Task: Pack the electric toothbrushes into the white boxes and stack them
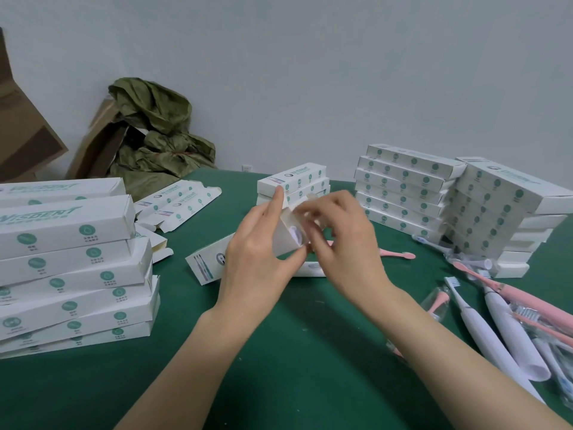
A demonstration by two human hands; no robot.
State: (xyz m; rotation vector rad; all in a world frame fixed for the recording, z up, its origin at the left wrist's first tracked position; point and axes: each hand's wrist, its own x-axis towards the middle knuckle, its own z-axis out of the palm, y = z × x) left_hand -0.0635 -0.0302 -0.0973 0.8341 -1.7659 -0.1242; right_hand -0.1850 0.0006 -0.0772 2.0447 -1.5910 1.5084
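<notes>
- A brown cardboard box [24,135] stands far left of the held box, against the wall.
- A tall pile of white boxes [71,268] sits on the green table [294,352], well to the left of the held box. The boxes have green dots and green letters.
- A crumpled green bag [155,135] lies behind and to the left of the held box, near the wall.
- Some flat boxes [176,203] with open flaps lie left of the held box, between it and the tall pile.
- One lying box [207,265] rests on the table just under and left of the held box.
- The left hand [257,252] grasps the held box [286,235] from the left side. Its fingers [277,200] wrap round the box, and one finger points up.
- The held box is up off the table, tilted, with its open end facing the person. Something pale shows inside.
- A small pile [294,184] of white boxes stands just behind the held box.
- The right hand [338,234] is on the right of the held box. Its fingers [322,209] are bent and pinch a flap at the open end, though this part is blurry.
- A pink toothbrush [397,254] lies on the table just right of the held box.
- Two big piles [403,187] of white boxes stand well to the right.
- Loose toothbrushes [496,321], white and pink, lie on the table right of and nearer than the held box.
</notes>
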